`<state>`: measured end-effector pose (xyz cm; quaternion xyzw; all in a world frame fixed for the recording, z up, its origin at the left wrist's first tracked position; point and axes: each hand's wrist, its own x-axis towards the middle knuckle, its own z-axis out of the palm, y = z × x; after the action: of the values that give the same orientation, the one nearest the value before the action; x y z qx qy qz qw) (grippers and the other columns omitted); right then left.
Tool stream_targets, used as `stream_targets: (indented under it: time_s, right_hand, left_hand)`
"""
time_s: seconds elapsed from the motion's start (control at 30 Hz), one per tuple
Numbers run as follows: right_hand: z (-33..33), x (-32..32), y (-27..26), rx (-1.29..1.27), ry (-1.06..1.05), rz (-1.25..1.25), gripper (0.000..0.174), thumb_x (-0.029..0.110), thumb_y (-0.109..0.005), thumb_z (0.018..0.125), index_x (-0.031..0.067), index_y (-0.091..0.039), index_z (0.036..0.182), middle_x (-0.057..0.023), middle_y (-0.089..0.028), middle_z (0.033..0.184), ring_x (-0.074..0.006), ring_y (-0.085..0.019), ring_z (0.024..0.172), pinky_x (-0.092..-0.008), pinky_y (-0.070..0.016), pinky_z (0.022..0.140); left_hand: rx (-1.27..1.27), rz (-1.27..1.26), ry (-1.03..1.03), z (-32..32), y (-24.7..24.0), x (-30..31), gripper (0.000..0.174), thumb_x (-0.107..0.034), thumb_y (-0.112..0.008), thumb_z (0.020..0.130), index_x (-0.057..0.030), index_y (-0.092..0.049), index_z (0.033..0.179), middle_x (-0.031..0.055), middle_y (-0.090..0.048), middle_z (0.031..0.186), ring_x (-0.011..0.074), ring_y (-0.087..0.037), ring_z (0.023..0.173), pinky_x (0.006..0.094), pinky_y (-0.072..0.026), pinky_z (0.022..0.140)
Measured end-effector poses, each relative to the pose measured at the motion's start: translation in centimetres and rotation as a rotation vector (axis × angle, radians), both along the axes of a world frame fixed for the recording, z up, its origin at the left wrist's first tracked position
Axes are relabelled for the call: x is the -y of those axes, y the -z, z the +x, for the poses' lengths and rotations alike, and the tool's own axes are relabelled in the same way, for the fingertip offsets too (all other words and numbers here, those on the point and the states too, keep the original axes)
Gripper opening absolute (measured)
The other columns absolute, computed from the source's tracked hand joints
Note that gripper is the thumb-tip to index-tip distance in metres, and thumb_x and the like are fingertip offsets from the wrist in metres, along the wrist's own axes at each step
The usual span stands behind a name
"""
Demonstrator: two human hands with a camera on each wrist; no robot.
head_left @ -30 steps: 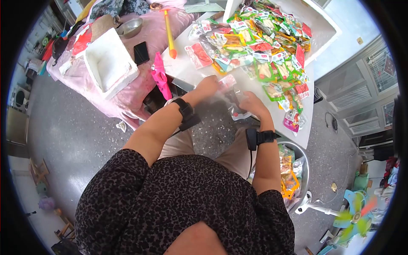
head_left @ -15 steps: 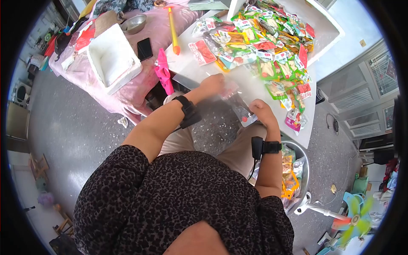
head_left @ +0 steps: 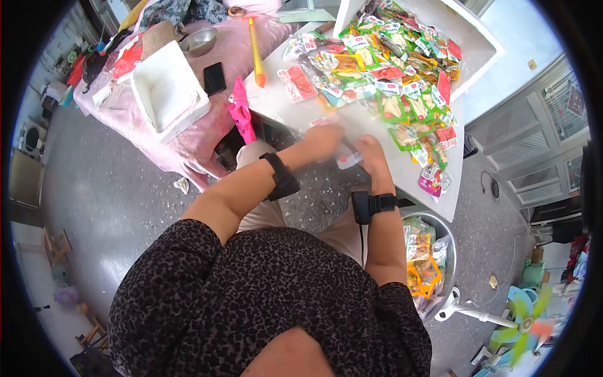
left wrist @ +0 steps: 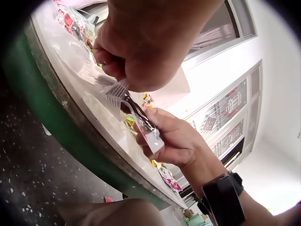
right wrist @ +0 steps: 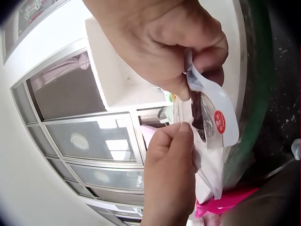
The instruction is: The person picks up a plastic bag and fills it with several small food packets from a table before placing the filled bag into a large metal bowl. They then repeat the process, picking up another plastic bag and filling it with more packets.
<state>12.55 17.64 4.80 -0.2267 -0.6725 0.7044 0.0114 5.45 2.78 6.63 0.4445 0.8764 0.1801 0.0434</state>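
A clear plastic food packet with dark contents is held between both hands over the table's near edge. A white end with a round red label shows in the right wrist view. My left hand is blurred in the head view; in the left wrist view its fingers curl tightly on the crumpled clear plastic. My right hand pinches the packet's other end, thumb on top. The hands are close together, with a short stretch of packet between them.
Colourful food packets heap on the white table, spilling from a foam box. A metal tub of packets stands by my right leg. Left lie a foam tray, phone and pink item. A fan spins at lower right.
My left hand has moved rightward and down, closer to my right hand. The right hand went slightly down and right, then back up and left. Both kept hold of the packet.
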Motion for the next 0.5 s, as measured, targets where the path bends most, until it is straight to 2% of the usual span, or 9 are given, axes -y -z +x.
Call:
stream_targets:
  time_s: [0.03,0.13,0.23,0.33,0.4,0.5]
  right_hand:
    - [-0.1,0.4,-0.3,-0.008,0.049,-0.126,0.012,0.011,-0.055,0.072,0.0039,-0.052,0.081,-0.0020,-0.050,0.062,-0.0096,-0.046,0.049,-0.0212,-0.0329,0.038]
    - [0.9,1.6,-1.4,-0.044,0.034,-0.333,0.015,0.012,-0.055,0.071,0.0038,-0.052,0.083,-0.0024,-0.051,0.064,-0.0102,-0.048,0.053,-0.0217,-0.0354,0.042]
    - [1.9,2.2,0.3,0.001,-0.013,-0.188,0.013,0.011,-0.055,0.071,0.0036,-0.052,0.081,-0.0023,-0.052,0.066,-0.0100,-0.048,0.055,-0.0218,-0.0369,0.045]
    - [2.6,2.2,1.1,0.120,-0.160,0.049,0.010,0.010,-0.054,0.071,0.0038,-0.053,0.079,-0.0016,-0.052,0.066,-0.0096,-0.047,0.054,-0.0212,-0.0362,0.045]
    - [3.0,2.2,0.7,0.060,-0.096,0.099,0.008,0.010,-0.053,0.072,0.0035,-0.053,0.077,-0.0017,-0.052,0.064,-0.0092,-0.046,0.054,-0.0212,-0.0358,0.044]
    - [2.9,2.5,-0.5,-0.017,-0.016,0.242,0.007,0.009,-0.051,0.073,0.0027,-0.053,0.075,-0.0022,-0.052,0.062,-0.0090,-0.046,0.053,-0.0215,-0.0352,0.043]
  left_hand:
    - [0.002,0.007,-0.004,0.0,-0.1,0.0,0.015,-0.015,-0.042,0.074,-0.0042,-0.051,0.079,0.0135,-0.057,0.078,0.0287,-0.056,0.075,0.0384,-0.0438,0.060]
    - [0.005,0.019,-0.018,0.0,-0.2,0.3,0.016,-0.015,-0.040,0.074,-0.0041,-0.051,0.079,0.0138,-0.057,0.078,0.0289,-0.056,0.075,0.0388,-0.0437,0.060]
    - [0.003,0.033,-0.039,-0.3,0.3,0.6,0.016,-0.015,-0.040,0.074,-0.0043,-0.051,0.080,0.0138,-0.057,0.079,0.0291,-0.056,0.075,0.0389,-0.0436,0.061]
    - [-0.032,0.062,-0.029,-0.2,0.5,0.7,0.016,-0.015,-0.041,0.074,-0.0045,-0.051,0.079,0.0136,-0.057,0.079,0.0291,-0.056,0.075,0.0388,-0.0436,0.061]
    - [-0.121,0.062,0.022,0.4,0.3,0.9,0.016,-0.016,-0.043,0.073,-0.0044,-0.052,0.079,0.0135,-0.056,0.078,0.0291,-0.055,0.075,0.0388,-0.0434,0.061]
    - [0.001,0.095,0.071,1.7,-0.4,0.9,0.016,-0.016,-0.045,0.072,-0.0048,-0.053,0.079,0.0131,-0.056,0.077,0.0291,-0.055,0.075,0.0390,-0.0432,0.061]
